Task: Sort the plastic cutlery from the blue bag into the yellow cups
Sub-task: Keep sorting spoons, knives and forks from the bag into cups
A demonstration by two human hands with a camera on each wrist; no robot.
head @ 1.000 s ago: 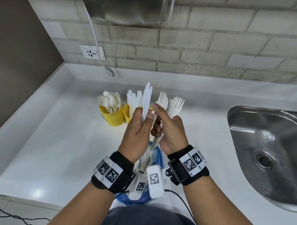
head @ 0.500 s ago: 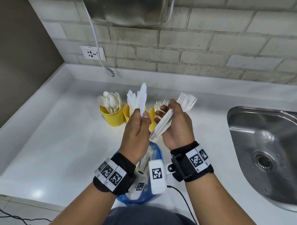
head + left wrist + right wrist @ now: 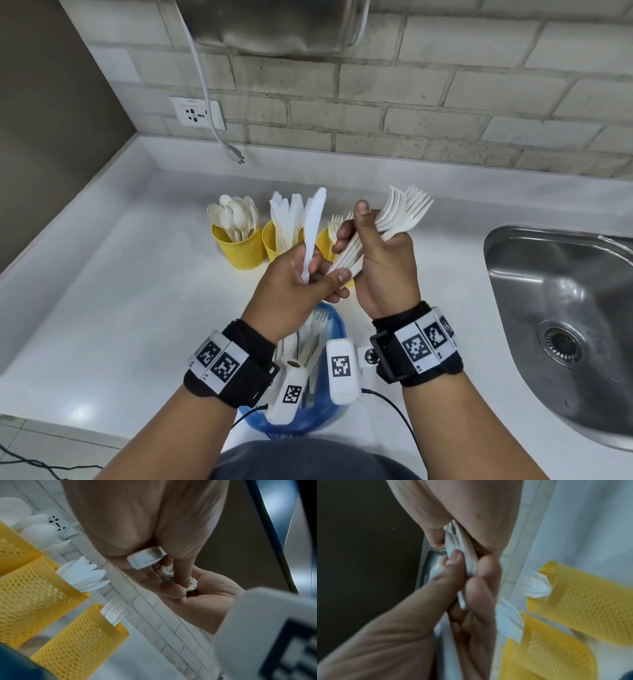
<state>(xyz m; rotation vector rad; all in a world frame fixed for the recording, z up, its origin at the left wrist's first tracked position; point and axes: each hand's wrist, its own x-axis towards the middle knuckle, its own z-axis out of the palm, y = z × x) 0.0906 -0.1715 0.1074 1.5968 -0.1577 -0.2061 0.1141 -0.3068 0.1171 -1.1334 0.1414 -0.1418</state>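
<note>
White plastic knife point(image 3: 313, 233) stood upright, pinched by the left hand point(image 3: 294, 291), just before the knife cup point(image 3: 274, 241); the right hand point(image 3: 383, 263) gripped the forks point(image 3: 399, 216).

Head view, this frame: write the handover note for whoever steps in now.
Left hand holds one knife. Right hand grips a bundle of forks.
Three yellow cups stand at the back of the counter: spoons left, knives middle, forks right, each partly filled.
Blue bag, by the wrists, has cutlery in it.
Left: drop the knife and forks into their cups, then empty the bag.
</note>
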